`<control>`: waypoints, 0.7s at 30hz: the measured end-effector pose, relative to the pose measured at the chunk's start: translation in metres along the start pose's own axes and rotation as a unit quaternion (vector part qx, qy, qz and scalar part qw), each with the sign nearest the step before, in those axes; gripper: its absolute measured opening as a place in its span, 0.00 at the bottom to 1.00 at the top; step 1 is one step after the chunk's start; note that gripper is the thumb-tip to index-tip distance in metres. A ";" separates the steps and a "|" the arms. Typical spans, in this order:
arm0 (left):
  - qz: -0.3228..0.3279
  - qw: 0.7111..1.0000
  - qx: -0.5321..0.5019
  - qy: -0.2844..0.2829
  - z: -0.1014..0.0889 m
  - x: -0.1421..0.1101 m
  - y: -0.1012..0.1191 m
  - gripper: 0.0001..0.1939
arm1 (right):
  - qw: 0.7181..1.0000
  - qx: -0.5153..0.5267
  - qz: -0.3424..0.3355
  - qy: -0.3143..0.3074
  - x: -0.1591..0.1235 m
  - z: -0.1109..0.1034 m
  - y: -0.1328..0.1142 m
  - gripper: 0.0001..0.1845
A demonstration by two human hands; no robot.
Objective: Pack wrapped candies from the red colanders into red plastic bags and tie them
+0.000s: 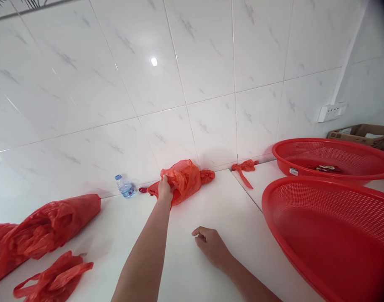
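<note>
My left hand (pixel 164 189) reaches far across the white counter (pixel 211 209) and is closed on a crumpled red plastic bag (pixel 184 178) that lies against the tiled wall. My right hand (pixel 211 245) rests on the counter nearer to me, fingers loosely curled, holding nothing. A small clear water bottle (pixel 125 187) with a blue cap lies just left of the bag by the wall.
Two large red mesh baskets stand at the right, the near basket (pixel 320 235) and the far basket (pixel 336 159). More red bags lie at the left (pixel 50 228) and front left (pixel 53 279). A red bag scrap (pixel 245 167) lies by the wall. A cardboard box (pixel 361 134) and a wall socket (pixel 332 111) sit at the far right.
</note>
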State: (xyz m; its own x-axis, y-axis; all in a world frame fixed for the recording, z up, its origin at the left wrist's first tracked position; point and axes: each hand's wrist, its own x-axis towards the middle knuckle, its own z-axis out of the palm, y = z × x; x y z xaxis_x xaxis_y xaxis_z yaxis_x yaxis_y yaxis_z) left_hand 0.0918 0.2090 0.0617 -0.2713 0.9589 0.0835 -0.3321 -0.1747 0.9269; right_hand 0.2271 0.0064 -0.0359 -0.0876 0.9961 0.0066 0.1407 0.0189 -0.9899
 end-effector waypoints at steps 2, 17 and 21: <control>-0.008 0.998 -0.057 -0.009 0.001 0.001 0.007 0.10 | 1.000 -0.002 -0.002 0.002 0.000 -0.001 0.001 0.12; 0.249 0.852 0.297 -0.350 -0.069 -0.164 -0.006 0.13 | 0.953 0.304 0.006 0.001 0.013 -0.020 0.001 0.32; 0.337 0.713 0.478 -0.386 -0.087 -0.193 -0.032 0.20 | 0.919 0.392 -0.033 -0.040 0.009 -0.029 -0.009 0.22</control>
State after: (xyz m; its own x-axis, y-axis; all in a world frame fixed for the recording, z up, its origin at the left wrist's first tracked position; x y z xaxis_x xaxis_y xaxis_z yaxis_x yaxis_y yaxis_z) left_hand 0.0764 0.0102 -0.0159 0.6235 0.6300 0.4629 0.5061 -0.7766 0.3753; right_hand 0.2539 0.0181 -0.0225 -0.1466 0.9850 0.0909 -0.6176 -0.0193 -0.7863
